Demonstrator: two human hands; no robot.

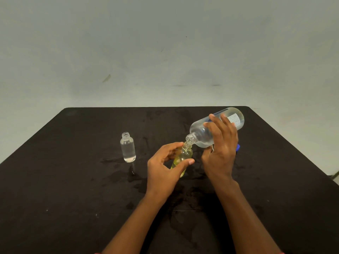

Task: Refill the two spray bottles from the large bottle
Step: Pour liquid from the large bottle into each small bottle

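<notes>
Head view: large bottle (200, 132) is gripped tilted by right hand (222, 149), for pouring.
Left hand (163, 165): yellowish spray bottle (185, 154) is clasped, steadied.

A black table (73, 180) with rounded far corners and darker wet-looking patches stands against a plain pale grey-green wall (165, 52) bearing faint scuff marks.

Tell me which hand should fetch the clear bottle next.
Probably left. The left hand is nearer the clear bottle and only steadies the yellow bottle; the right hand holds the tilted large bottle.
</notes>
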